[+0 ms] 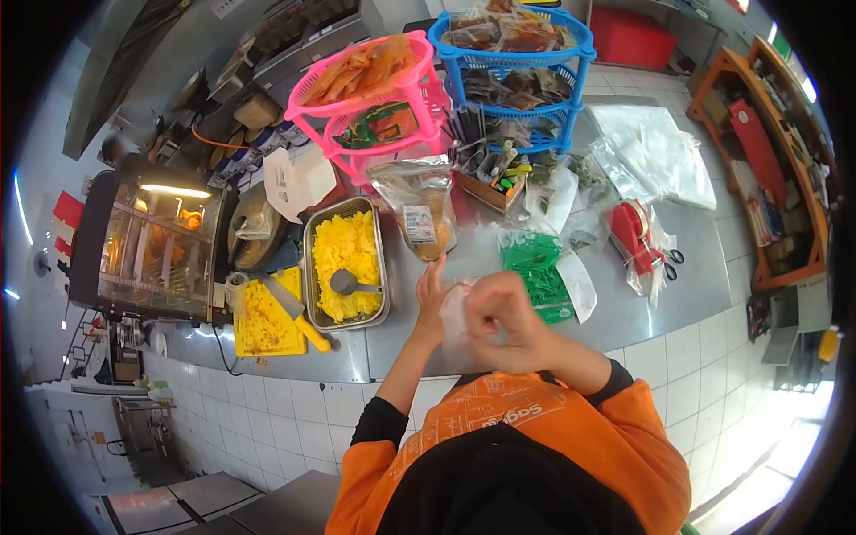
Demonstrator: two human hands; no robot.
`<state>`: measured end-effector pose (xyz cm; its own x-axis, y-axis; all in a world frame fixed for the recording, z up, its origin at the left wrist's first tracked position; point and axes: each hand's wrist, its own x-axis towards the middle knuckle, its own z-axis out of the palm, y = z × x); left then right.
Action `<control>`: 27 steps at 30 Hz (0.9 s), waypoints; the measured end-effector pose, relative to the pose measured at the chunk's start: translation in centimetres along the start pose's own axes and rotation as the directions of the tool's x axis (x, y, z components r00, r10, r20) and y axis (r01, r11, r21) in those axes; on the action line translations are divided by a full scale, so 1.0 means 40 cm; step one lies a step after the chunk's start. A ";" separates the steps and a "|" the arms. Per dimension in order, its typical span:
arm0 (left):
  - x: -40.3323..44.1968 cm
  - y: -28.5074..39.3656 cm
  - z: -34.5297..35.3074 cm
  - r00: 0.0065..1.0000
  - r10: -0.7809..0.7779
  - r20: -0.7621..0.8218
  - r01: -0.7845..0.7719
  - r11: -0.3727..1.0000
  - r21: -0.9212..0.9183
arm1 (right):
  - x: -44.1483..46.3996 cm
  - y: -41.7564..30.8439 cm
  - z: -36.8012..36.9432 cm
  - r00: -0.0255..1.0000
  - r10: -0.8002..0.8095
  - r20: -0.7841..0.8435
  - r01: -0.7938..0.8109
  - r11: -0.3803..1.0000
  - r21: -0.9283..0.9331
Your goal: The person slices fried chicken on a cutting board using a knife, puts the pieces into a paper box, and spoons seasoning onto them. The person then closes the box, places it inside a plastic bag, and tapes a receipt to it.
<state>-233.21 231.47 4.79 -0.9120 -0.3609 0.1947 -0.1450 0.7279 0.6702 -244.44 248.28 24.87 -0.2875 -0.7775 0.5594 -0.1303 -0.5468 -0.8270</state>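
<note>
My left hand reaches forward over the steel table with its fingers stretched out, their tips by the lower end of a silver stand-up pouch with a white label. Beside that palm is a small translucent plastic bag. Closer to the camera, my right hand is raised with its fingers curled into a ring, partly covering the bag. Whether those fingers pinch the bag or something else is hidden. Just right of it lies a green printed packet with a white sheet.
On the left stand a metal pan of yellow rice with a grey scoop, and a yellow cutting board with a knife. Pink and blue tiered baskets line the back. A red tape dispenser and scissors lie right.
</note>
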 end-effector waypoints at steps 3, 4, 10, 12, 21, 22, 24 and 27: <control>0.000 -0.006 0.005 0.997 -0.034 -0.072 0.059 0.930 0.363 | -0.025 -0.013 -0.086 0.963 -0.236 -0.134 0.241 0.970 0.024; 0.005 0.021 -0.025 0.997 -0.066 -0.030 0.072 0.931 0.357 | -0.043 0.004 -0.105 0.943 -0.137 -0.303 0.174 0.980 0.095; 0.017 0.013 -0.135 0.915 -0.387 -0.116 0.398 0.913 0.093 | -0.254 0.316 -0.105 0.711 0.200 -0.674 -0.338 0.938 -0.078; 0.025 0.000 -0.148 0.900 -0.322 -0.292 0.283 0.944 -0.169 | -0.272 0.312 -0.076 0.897 0.063 -0.437 -0.295 0.822 -0.487; 0.039 0.246 -0.288 0.991 -0.091 -0.100 0.091 0.996 -0.007 | -0.120 0.211 -0.030 0.951 -0.296 0.082 0.296 0.807 -0.511; 0.022 0.255 -0.299 0.994 -0.107 -0.027 0.108 0.993 0.057 | -0.141 0.225 -0.021 0.953 -0.295 0.066 0.293 0.850 -0.437; -0.043 0.203 -0.269 0.981 -0.187 0.056 0.178 0.974 0.138 | -0.171 0.305 -0.005 0.787 -0.580 0.212 0.573 0.558 -0.600; -0.093 0.178 -0.231 0.960 -0.248 -0.131 0.260 0.962 0.088 | -0.156 0.290 0.012 0.826 -0.553 0.112 0.533 0.700 -0.475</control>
<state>-227.29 232.62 15.46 -0.7895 -0.6030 0.1145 -0.4106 0.6576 0.6317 -243.73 246.63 11.83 -0.0592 -0.3742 0.9254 -0.6953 -0.6497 -0.3072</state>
